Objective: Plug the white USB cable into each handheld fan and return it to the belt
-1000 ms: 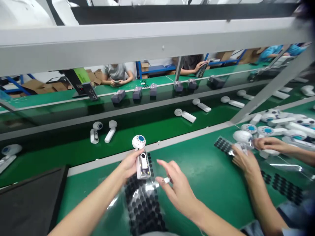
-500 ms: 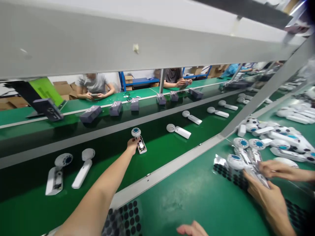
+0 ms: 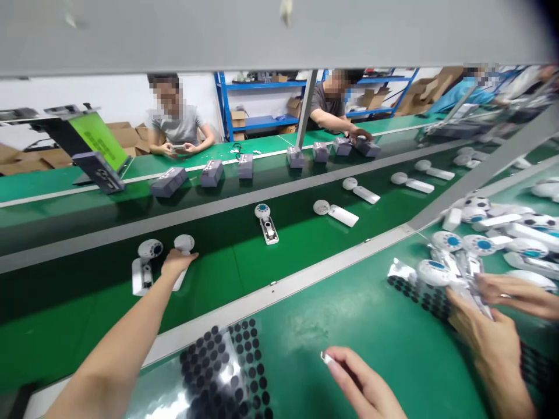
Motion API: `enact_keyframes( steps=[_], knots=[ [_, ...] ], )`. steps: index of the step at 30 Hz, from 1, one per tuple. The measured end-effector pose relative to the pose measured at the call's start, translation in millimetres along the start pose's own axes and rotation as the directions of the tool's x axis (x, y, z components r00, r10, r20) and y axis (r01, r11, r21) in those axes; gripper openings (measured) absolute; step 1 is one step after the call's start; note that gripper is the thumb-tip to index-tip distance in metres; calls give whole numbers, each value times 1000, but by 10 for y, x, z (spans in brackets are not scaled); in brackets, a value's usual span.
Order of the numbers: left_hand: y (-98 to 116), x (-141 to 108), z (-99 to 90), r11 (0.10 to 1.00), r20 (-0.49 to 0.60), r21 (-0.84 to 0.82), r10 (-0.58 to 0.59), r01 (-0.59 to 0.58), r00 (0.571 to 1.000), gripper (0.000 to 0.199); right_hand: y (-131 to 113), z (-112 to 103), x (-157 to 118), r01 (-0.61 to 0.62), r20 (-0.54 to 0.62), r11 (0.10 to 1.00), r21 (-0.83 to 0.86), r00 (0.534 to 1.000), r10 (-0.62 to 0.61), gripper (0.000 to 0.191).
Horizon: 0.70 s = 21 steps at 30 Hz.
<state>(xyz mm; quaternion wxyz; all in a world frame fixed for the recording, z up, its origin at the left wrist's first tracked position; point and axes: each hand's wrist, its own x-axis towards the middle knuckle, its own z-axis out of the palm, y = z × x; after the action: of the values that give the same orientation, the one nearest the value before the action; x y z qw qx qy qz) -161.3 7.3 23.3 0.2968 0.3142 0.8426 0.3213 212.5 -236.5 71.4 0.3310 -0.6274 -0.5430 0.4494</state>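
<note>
On the green conveyor belt, my left hand [image 3: 175, 265] grips a white round-headed device [image 3: 184, 242] at its neck; the hand covers part of its long white body. Just left of it lies a similar device [image 3: 142, 276] with its housing open. Another open device [image 3: 267, 228], with a blue centre in its head, lies apart to the right. Over the near green table, my right hand [image 3: 364, 381] has thumb and finger pinched together. A small whitish bit shows at the fingertips, too small to name. Below it to the left lies a sheet of black round pads [image 3: 220, 372].
A co-worker's hands [image 3: 489, 326] hold white devices at the right, beside a pile of devices [image 3: 524, 233]. Grey boxes [image 3: 212, 173] line the far belt, where other people sit. A metal rail [image 3: 279, 289] edges the near belt; a grey beam [image 3: 262, 35] crosses above.
My left hand has let go of the open device with the blue centre and moved left onto another device. My right hand has come further into view. A co-worker across now reaches to the grey boxes.
</note>
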Motion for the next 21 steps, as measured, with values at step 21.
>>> enact_keyframes(
  steps=[21],
  knots=[
    [71, -3101, -629, 582, 891, -445, 209, 681, 403, 32, -1005, 245, -517, 108, 262, 929, 355, 942, -210, 8]
  ],
)
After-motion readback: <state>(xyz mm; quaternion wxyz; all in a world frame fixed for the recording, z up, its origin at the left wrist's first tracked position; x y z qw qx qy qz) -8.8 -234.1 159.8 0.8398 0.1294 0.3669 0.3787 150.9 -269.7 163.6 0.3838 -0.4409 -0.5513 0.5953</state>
